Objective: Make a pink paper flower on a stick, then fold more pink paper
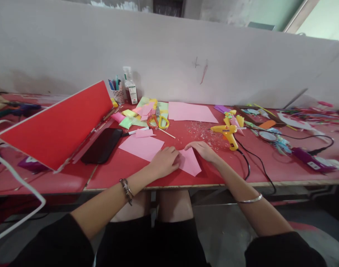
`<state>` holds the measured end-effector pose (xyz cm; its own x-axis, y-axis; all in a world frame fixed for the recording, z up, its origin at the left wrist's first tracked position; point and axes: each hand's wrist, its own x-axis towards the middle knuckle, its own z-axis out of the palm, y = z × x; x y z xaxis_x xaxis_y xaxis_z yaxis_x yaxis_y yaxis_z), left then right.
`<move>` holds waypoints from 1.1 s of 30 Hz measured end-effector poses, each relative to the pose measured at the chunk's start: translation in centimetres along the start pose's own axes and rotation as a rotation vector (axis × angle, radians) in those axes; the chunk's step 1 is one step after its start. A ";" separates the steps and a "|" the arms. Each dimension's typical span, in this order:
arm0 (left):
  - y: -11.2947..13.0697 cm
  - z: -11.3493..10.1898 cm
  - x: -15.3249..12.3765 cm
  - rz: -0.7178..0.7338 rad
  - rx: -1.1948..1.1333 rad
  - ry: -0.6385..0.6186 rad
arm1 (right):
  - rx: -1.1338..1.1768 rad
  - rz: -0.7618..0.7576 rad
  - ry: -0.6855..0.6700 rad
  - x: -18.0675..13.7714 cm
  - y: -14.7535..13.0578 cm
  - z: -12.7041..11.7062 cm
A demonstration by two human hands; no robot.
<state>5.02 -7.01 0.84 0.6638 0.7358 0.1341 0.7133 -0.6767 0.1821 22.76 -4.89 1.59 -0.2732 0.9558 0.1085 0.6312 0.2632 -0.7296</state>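
Near the table's front edge lies a small piece of pink paper [189,163] with a raised or folded upper edge. My left hand [165,162] is curled at its left side, the fingers closed on the paper. From the upper right, my right hand [202,150] pinches the paper's top edge, thumb and fingertips together. A larger pink sheet [140,147] lies flat just beyond my left hand, with a small pink strip [144,133] and a marker [136,131] at its far edge.
A black phone [102,145] and a red board [63,126] are on the left. Scissors [159,121] lie among paper scraps. A yellow glue gun [227,134] with a black cord stands right of paper shavings. A bottle [130,89] and pen cup [118,95] stand by the wall.
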 end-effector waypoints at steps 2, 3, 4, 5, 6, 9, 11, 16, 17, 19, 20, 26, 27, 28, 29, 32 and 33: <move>0.2 0.2 0.1 -0.020 0.020 0.001 | 0.007 0.045 0.055 -0.3 0.2 0.2; 0.4 0.3 0.1 -0.027 0.036 0.000 | 0.002 0.058 0.071 -0.4 0.3 0.4; 0.5 0.3 0.1 -0.031 0.056 -0.004 | -0.008 0.070 0.084 -0.5 0.4 0.5; 0.6 0.3 0.1 -0.034 0.080 -0.009 | -0.023 0.083 0.095 -0.6 0.5 0.6; 0.7 0.3 0.1 -0.035 0.103 -0.016 | -0.041 0.099 0.105 -0.8 0.4 0.8; 0.9 0.2 0.2 -0.038 0.144 -0.041 | -0.115 0.155 0.134 -1.2 0.1 1.1; 1.0 0.2 0.4 -0.043 0.153 -0.055 | -0.176 0.174 0.149 -1.6 -0.3 1.4; 1.1 0.1 0.9 -0.041 0.176 -0.081 | -0.334 0.139 0.194 -2.2 -0.9 2.0; 1.1 0.1 1.0 -0.035 0.183 -0.077 | -0.354 0.135 0.198 -2.2 -0.9 2.1; 1.2 0.1 1.1 -0.027 0.200 -0.066 | -0.381 0.123 0.202 -2.3 -0.9 2.3; 1.3 0.1 1.1 -0.027 0.209 -0.064 | -0.389 0.115 0.203 -2.4 -0.8 2.3; 1.6 0.1 1.1 -0.005 0.235 -0.066 | -0.415 0.110 0.223 -2.9 -0.6 2.1; 1.6 0.1 1.1 -0.003 0.240 -0.068 | -0.408 0.121 0.226 -3.0 -0.6 1.9; 1.6 0.1 1.1 -0.004 0.244 -0.072 | -0.395 0.135 0.225 -3.0 -0.7 1.8; 1.6 0.1 1.0 -0.008 0.249 -0.076 | -0.375 0.146 0.224 -3.1 -0.7 1.8; 1.7 0.0 1.0 -0.023 0.257 -0.100 | -0.280 0.167 0.238 -3.3 -0.9 1.7; 1.8 0.0 1.0 -0.023 0.257 -0.108 | -0.241 0.164 0.242 -3.4 -0.8 1.7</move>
<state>6.96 -7.47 1.27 0.6572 0.7533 0.0254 0.7528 -0.6544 -0.0713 21.89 -8.59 0.65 0.0070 0.9834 0.1813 0.8126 0.1000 -0.5742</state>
